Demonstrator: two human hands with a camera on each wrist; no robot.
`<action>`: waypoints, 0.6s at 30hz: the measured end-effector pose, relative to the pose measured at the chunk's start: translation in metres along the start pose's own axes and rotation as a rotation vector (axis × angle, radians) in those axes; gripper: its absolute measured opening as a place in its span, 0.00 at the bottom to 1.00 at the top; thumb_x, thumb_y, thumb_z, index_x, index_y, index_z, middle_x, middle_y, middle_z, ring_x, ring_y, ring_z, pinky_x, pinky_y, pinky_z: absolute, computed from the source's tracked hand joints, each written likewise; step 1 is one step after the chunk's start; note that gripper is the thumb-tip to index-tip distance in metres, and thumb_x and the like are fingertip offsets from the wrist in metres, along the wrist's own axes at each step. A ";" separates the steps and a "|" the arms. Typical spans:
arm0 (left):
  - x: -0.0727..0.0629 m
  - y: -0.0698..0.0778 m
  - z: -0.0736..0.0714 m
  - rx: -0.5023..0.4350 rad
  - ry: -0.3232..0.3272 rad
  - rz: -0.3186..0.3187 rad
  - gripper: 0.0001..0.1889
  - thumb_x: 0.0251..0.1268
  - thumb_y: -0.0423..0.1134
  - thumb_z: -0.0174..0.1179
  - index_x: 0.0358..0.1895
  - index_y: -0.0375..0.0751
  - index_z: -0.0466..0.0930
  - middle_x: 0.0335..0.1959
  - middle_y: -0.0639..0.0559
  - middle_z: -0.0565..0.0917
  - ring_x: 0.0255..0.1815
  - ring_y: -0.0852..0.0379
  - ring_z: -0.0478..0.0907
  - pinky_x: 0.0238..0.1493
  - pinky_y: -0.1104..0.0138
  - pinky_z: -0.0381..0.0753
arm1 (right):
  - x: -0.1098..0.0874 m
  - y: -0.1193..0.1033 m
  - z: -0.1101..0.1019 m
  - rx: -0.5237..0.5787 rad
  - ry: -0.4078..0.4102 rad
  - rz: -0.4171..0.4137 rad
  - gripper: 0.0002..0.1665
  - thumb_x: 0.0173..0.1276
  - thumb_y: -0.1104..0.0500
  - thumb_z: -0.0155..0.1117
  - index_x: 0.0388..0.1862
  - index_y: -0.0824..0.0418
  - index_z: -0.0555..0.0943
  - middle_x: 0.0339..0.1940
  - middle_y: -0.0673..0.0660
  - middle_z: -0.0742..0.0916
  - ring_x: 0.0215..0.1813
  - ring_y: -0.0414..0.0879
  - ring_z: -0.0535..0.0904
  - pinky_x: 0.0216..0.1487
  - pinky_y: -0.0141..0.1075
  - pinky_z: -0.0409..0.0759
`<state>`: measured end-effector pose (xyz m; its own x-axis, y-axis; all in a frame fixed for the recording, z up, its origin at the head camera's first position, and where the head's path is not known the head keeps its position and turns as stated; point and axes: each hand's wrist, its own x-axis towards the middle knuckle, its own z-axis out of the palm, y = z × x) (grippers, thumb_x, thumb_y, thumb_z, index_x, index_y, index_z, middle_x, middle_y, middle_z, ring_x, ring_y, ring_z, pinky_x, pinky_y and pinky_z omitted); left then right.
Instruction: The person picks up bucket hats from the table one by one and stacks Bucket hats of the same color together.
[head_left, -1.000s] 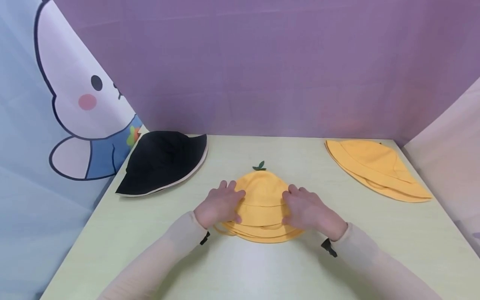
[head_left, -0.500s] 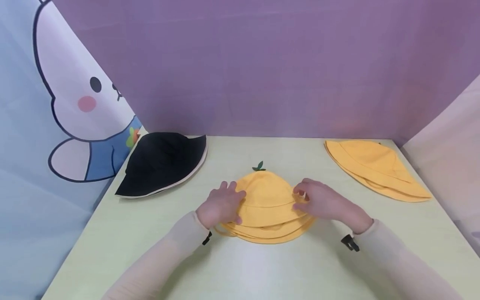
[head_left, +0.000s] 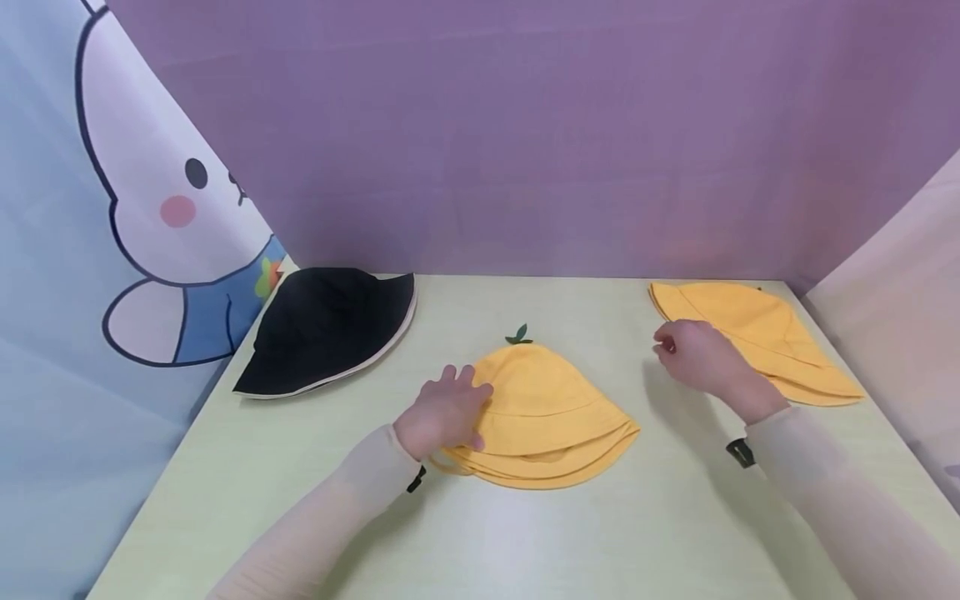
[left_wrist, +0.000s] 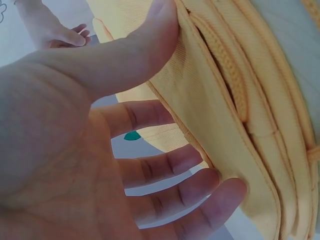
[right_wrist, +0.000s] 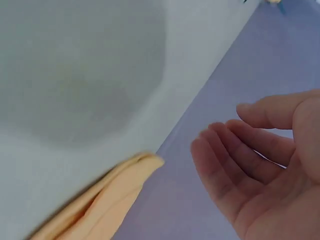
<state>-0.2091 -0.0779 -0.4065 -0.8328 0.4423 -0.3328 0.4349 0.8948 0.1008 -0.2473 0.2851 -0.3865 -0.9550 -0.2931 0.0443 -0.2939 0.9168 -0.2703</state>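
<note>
A yellow bucket hat (head_left: 536,400) with a green leaf sprig (head_left: 519,335) at its crown lies flattened mid-table, brim toward me. My left hand (head_left: 447,408) holds its left side; in the left wrist view the thumb (left_wrist: 152,42) presses the fabric and bent fingers (left_wrist: 175,192) meet the brim edge, partly hidden. Right of it, my right hand (head_left: 697,354) hovers over the table, fingers loosely curled around nothing. Just beyond that hand is a second flattened yellow hat (head_left: 772,321), partly covered by the hand in the head view; its edge (right_wrist: 107,200) shows in the right wrist view.
A black bucket hat (head_left: 326,333) with a pale rim lies at the table's back left. A purple cloth (head_left: 525,150) hangs behind the table (head_left: 517,550). A blue cloth with a cartoon rabbit (head_left: 150,225) hangs at the left, a pale one (head_left: 915,292) at the right.
My right hand has let go of the middle hat's right side and moved right toward the other yellow hat. The middle hat's right brim is now uncovered. My left hand has stayed in place.
</note>
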 end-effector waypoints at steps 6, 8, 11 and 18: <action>0.000 0.000 0.001 -0.011 -0.003 -0.011 0.35 0.52 0.53 0.78 0.64 0.50 0.75 0.55 0.46 0.71 0.52 0.47 0.65 0.42 0.56 0.74 | 0.008 0.023 -0.009 -0.138 -0.040 0.065 0.07 0.69 0.66 0.58 0.38 0.69 0.82 0.34 0.63 0.84 0.33 0.54 0.78 0.33 0.52 0.78; 0.000 0.000 0.001 -0.013 -0.003 -0.013 0.36 0.52 0.53 0.78 0.64 0.50 0.75 0.55 0.46 0.71 0.52 0.47 0.65 0.42 0.56 0.74 | 0.011 0.033 -0.010 -0.172 -0.064 0.087 0.06 0.69 0.66 0.57 0.33 0.66 0.80 0.31 0.61 0.81 0.32 0.54 0.76 0.30 0.50 0.76; 0.000 0.000 0.001 -0.005 -0.005 -0.013 0.36 0.52 0.54 0.78 0.65 0.50 0.75 0.55 0.46 0.71 0.52 0.47 0.65 0.42 0.56 0.74 | 0.013 0.048 -0.009 -0.186 -0.104 0.126 0.08 0.68 0.66 0.56 0.28 0.64 0.77 0.28 0.60 0.78 0.31 0.53 0.74 0.28 0.49 0.75; 0.000 0.001 0.001 0.006 0.003 -0.009 0.36 0.53 0.54 0.78 0.64 0.50 0.75 0.54 0.47 0.71 0.51 0.47 0.65 0.41 0.57 0.74 | 0.013 0.075 -0.004 -0.161 -0.214 0.215 0.10 0.69 0.64 0.53 0.27 0.62 0.76 0.26 0.58 0.77 0.29 0.52 0.71 0.29 0.46 0.72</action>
<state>-0.2087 -0.0771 -0.4075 -0.8376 0.4345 -0.3310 0.4296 0.8983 0.0920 -0.2821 0.3513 -0.4024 -0.9710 -0.1229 -0.2051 -0.1050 0.9898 -0.0958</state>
